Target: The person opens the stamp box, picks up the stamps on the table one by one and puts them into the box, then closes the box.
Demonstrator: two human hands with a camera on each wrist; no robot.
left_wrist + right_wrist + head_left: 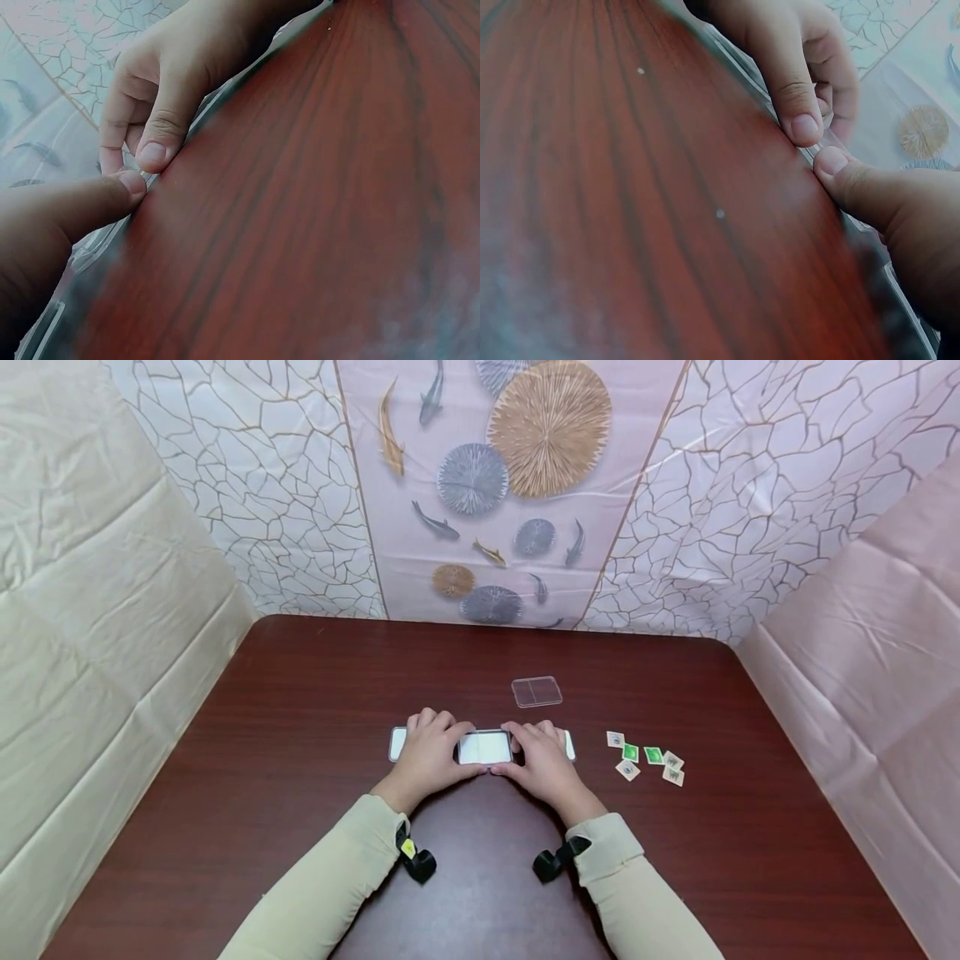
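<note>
Side by side at the middle of the table, my left hand (429,752) and right hand (546,764) grip a small flat clear plastic case (484,747), which looks white inside. Both thumbs lie along its near edge and the other fingers reach to its far edge. In the left wrist view the left thumb (105,201) almost meets the right one at the thin clear rim (148,180). A second case (397,744) sticks out beyond the left hand, and a third (570,746) beyond the right hand; the hands cover most of both.
Behind the hands lies a clear flat plastic piece (537,692) with a line across it. To the right, several small square tiles are scattered, some white (627,769) and some green (654,756). Cloth-covered walls (480,552) stand behind and beside the brown table (315,693).
</note>
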